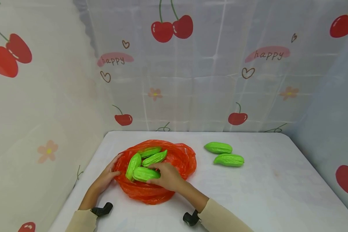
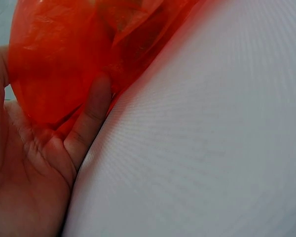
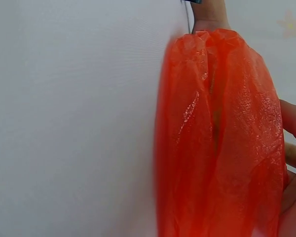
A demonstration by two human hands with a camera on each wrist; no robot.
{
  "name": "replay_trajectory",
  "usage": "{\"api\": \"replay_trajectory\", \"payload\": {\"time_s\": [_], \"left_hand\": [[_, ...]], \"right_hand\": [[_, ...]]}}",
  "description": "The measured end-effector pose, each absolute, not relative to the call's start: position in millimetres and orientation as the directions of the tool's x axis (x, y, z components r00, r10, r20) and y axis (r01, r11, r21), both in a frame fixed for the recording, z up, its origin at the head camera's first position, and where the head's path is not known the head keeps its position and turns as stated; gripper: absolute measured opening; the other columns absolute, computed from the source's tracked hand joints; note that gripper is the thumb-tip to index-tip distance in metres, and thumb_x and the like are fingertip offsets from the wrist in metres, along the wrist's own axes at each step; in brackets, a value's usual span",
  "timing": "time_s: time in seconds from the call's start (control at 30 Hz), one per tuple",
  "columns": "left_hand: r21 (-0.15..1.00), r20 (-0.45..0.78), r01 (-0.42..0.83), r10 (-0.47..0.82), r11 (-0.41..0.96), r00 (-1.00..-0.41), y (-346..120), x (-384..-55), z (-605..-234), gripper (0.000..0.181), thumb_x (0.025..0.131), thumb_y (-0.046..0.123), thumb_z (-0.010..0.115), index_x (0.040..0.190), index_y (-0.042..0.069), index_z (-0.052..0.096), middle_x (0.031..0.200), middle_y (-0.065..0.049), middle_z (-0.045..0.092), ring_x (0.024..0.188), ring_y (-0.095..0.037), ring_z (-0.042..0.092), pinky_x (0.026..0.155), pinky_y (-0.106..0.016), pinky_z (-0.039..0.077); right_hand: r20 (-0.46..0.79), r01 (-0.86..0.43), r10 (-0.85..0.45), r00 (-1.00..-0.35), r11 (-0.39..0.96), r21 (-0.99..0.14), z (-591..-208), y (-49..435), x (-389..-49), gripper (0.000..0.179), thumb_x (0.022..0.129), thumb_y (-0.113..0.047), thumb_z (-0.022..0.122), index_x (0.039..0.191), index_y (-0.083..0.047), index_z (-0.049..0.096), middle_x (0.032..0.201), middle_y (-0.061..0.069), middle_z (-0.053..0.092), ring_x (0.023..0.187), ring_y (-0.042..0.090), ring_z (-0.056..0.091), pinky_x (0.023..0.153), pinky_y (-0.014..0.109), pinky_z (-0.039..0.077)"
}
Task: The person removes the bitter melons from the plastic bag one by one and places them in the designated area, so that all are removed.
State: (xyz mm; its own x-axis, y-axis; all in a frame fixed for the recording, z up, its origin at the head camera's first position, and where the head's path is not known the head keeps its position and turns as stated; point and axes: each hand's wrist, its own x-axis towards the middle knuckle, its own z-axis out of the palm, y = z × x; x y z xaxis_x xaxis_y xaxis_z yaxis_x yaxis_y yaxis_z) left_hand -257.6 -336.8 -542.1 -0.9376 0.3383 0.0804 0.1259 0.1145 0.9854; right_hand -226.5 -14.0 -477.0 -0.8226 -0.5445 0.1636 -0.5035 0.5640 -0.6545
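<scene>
In the head view a red plastic bag (image 1: 150, 197) lies with its mouth spread wide, several green bitter melons (image 1: 133, 165) inside. My right hand (image 1: 169, 176) reaches over the bag's right side and grips the nearest bitter melon (image 1: 145, 174) between thumb and fingers. At the bag's left side rests my left hand (image 1: 105, 177), thumb and fingers spread along its wall. The left wrist view shows the left palm (image 2: 32, 173) facing the bag, with the thumb straight against the plastic. In the right wrist view the bag wall hides most of the right hand (image 3: 293, 163).
Two more bitter melons (image 1: 228, 160) lie side by side on the white table (image 1: 266, 193), to the right of the bag. Cherry-printed sheets (image 1: 191, 80) hang behind the table and on both sides. A dark wrist camera (image 1: 102, 209) sits on each wrist.
</scene>
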Motion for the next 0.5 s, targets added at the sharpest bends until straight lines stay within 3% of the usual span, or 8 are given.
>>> {"api": "replay_trajectory", "payload": {"time_s": [0.37, 0.5], "left_hand": [[0.987, 0.074, 0.118, 0.340, 0.110, -0.938, -337, -256, -541, 0.087, 0.086, -0.011, 0.046, 0.163, 0.012, 0.015, 0.168, -0.017, 0.007, 0.131, 0.012, 0.035, 0.101, -0.014, 0.040], [0.985, 0.073, 0.120, 0.338, 0.120, -0.938, -337, -256, -541, 0.086, 0.086, -0.010, 0.047, 0.163, 0.012, 0.015, 0.168, -0.017, 0.007, 0.137, 0.006, 0.032, 0.101, -0.013, 0.038]], "right_hand": [[0.207, -0.463, -0.477, -0.854, 0.514, -0.722, -460, 0, -224, 0.054, 0.082, -0.038, 0.084, 0.132, -0.022, 0.069, 0.122, -0.009, 0.069, 0.104, 0.010, 0.061, 0.085, 0.025, 0.054], [0.235, -0.470, -0.462, -0.855, 0.499, -0.729, -455, 8, -222, 0.054, 0.083, -0.038, 0.083, 0.132, -0.022, 0.069, 0.125, -0.008, 0.069, 0.104, 0.012, 0.062, 0.085, 0.025, 0.054]]}}
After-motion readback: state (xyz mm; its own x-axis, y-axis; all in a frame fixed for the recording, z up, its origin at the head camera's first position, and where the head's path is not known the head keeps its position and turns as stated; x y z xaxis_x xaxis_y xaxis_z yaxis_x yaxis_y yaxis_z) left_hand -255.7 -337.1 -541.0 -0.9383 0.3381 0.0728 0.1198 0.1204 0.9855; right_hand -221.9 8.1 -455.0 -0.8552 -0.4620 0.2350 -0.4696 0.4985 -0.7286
